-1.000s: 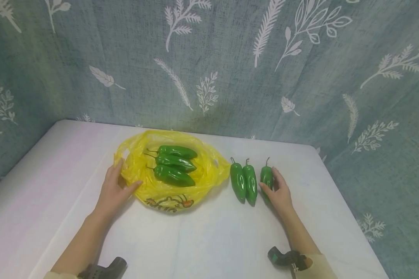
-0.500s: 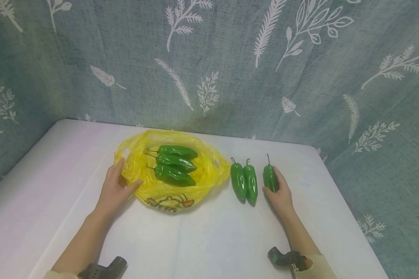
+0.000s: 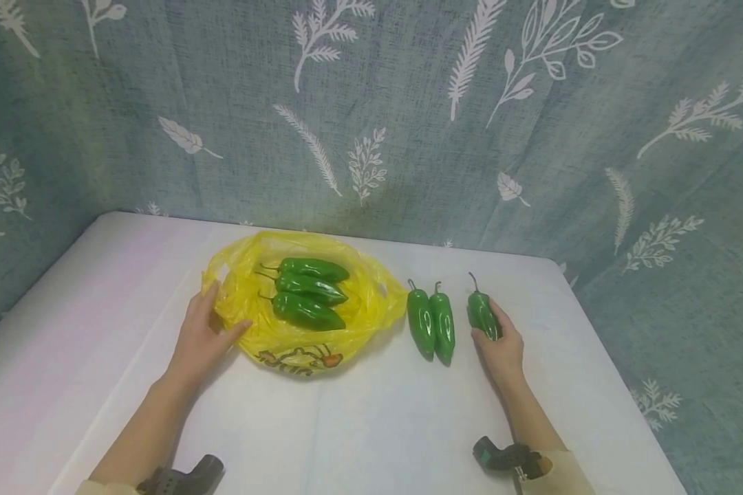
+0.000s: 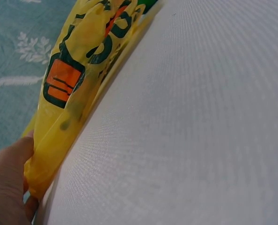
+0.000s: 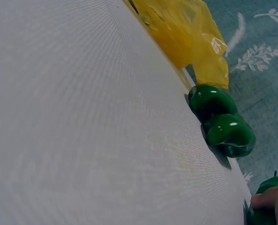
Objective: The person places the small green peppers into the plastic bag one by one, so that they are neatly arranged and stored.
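Observation:
My right hand [image 3: 501,349] grips a green pepper [image 3: 483,313] by its lower part, stem pointing away from me; the fingers hide its tip. To the left of it, two glossy green peppers [image 3: 421,323] lie side by side on the table, touching or nearly so. A spread yellow plastic bag [image 3: 371,326] with a dark and orange print has three green peppers [image 3: 307,311] lying in a row on it, stems to the left. Against the bag's left edge rests my left hand [image 3: 199,337], thumb and fingers apart; the left wrist view shows them touching the plastic [image 4: 50,154].
Everything lies on a table with a white cloth [image 3: 371,426]. A grey-green curtain [image 3: 408,124] with white leaf patterns hangs close behind the table's back edge and along both sides. A dark wrist device [image 3: 501,455] sits on each forearm.
My right hand has shifted slightly right with the pepper, widening its distance from the two beside it. The pepper's stem now leans left. My left hand, the bag and the other peppers stay put.

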Available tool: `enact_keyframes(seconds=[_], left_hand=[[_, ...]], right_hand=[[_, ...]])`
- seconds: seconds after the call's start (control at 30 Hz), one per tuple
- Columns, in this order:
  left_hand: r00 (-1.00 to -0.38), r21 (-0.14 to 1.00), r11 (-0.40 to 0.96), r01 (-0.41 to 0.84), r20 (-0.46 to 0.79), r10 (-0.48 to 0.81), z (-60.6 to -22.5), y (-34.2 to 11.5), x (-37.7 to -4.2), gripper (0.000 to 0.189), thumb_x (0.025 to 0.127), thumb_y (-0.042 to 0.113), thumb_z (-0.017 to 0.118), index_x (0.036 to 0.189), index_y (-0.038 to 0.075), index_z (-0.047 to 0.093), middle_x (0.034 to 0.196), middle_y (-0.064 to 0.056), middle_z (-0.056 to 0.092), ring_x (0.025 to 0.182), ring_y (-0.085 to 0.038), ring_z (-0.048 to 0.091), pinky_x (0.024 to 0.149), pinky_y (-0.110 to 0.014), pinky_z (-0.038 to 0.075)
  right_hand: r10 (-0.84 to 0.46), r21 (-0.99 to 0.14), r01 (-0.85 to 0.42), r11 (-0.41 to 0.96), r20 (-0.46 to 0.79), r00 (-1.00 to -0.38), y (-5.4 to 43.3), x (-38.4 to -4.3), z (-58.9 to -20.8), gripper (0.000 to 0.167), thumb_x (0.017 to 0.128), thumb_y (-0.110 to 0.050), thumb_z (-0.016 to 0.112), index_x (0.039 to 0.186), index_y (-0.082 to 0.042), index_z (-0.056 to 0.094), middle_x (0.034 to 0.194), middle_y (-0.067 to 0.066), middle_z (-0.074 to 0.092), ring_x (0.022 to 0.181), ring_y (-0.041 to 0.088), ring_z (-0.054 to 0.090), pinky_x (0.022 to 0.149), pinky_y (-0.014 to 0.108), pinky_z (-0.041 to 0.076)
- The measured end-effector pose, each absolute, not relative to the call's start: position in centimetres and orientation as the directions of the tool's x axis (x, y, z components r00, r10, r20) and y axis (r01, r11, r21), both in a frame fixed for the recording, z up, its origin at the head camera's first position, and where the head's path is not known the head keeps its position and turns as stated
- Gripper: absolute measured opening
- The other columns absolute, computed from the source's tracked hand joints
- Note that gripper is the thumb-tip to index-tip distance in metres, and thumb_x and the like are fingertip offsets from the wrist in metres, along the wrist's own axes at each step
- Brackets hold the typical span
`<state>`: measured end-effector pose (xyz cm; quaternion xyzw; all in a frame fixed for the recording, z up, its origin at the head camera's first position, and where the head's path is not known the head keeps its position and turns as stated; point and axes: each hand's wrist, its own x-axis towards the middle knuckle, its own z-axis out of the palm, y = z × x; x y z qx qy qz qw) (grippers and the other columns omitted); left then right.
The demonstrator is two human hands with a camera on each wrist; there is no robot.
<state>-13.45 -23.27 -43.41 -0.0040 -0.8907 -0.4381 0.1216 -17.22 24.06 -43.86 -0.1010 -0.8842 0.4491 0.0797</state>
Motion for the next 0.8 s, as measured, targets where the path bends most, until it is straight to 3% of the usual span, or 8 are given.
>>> enact_keyframes(seconds=[0.5, 0.8], left_hand=[[-0.969, 0.781, 0.612, 0.123, 0.227, -0.095, -43.5, -23.4, -13.5, 0.09, 0.086, 0.023, 0.069, 0.151, 0.002, 0.01, 0.146, -0.03, 0.021, 0.133, -0.05, 0.024, 0.11, -0.063, 0.021], [-0.972, 0.79, 0.603, 0.11, 0.212, -0.101, -43.6, -23.5, -13.5, 0.09, 0.087, 0.026, 0.068, 0.151, 0.003, 0.009, 0.147, -0.03, 0.02, 0.134, -0.05, 0.023, 0.11, -0.063, 0.02]], right_hand=[[0.319, -0.844, 0.078, 0.53, 0.113, -0.941, 24.2, -17.1, -43.8, 0.061, 0.089, -0.019, 0.064, 0.144, -0.017, 0.038, 0.151, 0.009, 0.035, 0.14, 0.032, 0.029, 0.115, 0.049, 0.025], [0.295, -0.859, 0.023, 0.512, 0.15, -0.944, 23.5, -16.8, -42.6, 0.06, 0.088, -0.016, 0.065, 0.143, -0.019, 0.042, 0.15, 0.007, 0.038, 0.139, 0.03, 0.031, 0.115, 0.046, 0.027]])
